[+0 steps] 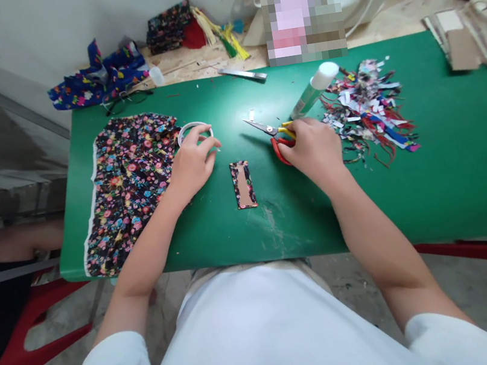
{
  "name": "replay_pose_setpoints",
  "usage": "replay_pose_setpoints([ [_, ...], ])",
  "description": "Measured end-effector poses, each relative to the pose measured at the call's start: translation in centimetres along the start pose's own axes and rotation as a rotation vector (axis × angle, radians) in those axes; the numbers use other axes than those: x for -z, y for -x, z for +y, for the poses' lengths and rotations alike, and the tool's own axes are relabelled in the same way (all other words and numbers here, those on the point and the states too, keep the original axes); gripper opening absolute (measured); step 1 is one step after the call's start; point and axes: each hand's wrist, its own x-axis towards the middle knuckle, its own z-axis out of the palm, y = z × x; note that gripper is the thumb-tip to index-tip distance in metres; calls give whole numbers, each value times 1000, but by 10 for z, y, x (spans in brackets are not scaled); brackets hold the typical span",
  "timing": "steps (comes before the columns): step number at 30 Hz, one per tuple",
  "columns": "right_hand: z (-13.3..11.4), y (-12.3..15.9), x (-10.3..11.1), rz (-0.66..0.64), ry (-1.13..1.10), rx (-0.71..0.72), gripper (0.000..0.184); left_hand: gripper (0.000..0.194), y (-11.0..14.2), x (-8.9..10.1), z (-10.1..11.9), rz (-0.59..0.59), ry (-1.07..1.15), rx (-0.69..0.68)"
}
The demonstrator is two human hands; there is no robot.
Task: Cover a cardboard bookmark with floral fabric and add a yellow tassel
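Note:
My left hand (194, 159) has its fingers curled over a white ring-shaped roll of tape (180, 136), at the edge of a black floral cloth (132, 174). A small whitish bit shows by its fingertips. Scissors with red and yellow handles (281, 143) are gripped in my right hand (315, 147), the closed blades pointing left and away from me. Between my hands lies a small rectangular card (244, 185), brown in the middle with floral cloth folded round its edges. Just beyond the right hand a glue stick with a white cap (314, 89) stands tilted in view.
Cloth scraps (370, 111) are heaped on the green table (464, 161) at right. A box cutter (243, 74) lies at the back, near eyeglasses (125, 99) and blue patterned cloth (99, 76). Cardboard pieces (464, 49) sit back right. Someone's arm (18, 241) shows at left.

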Motion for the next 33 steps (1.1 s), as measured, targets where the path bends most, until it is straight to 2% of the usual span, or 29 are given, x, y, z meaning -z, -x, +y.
replay_pose_setpoints([
  [3, 3, 0, -2, -13, -41, -3, 26, 12, -1, 1, 8, 1, 93, -49],
  [7, 1, 0, 0, -64, -24, 2, 26, 12, -2, 4, 21, -60, 229, -70],
  [9, -4, 0, 4, -43, -13, 37, 25, 12, -1, 3, 25, -104, 287, -53],
  [12, -18, 2, 10, 5, -98, 157, 20, 13, 0, 1, 30, -181, 329, -36],
  [15, -36, 8, 12, -30, -324, 329, 16, 15, 1, -2, 32, -239, 340, -45],
  [17, -46, 12, 10, -63, -452, 391, 14, 15, 2, -3, 33, -266, 337, -53],
  [20, -54, 18, 4, -96, -532, 429, 11, 14, 3, -3, 34, -298, 315, -44],
  [27, -53, 19, -4, -128, -585, 347, 11, 16, 1, 0, 39, -419, 242, 26],
  [33, -55, 19, -2, -203, -574, 306, 6, 14, 0, -1, 41, -466, 149, 10],
])
